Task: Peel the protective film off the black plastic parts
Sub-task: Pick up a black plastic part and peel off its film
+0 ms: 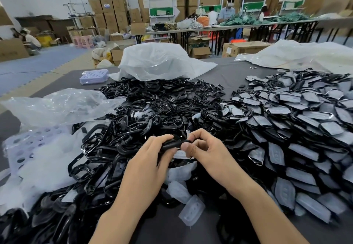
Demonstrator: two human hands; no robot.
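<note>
Both hands hold one black plastic part (172,144) above the middle of the table. My left hand (152,159) grips its left end from below. My right hand (202,148) pinches its right end between thumb and fingers. Whitish film hangs under the part, mostly hidden by my fingers. A heap of glossy black frame parts (133,121) lies in front and to the left. On the right spreads a pile of black parts with grey film (298,121) on them. Loose peeled film pieces (191,207) lie between my forearms.
A clear plastic bag (63,104) lies at the left and a white bag (158,62) at the back. A lilac perforated tray (24,146) sits at the left, a small lilac box (94,76) farther back. Beyond the grey table are cardboard boxes, long tables and people working.
</note>
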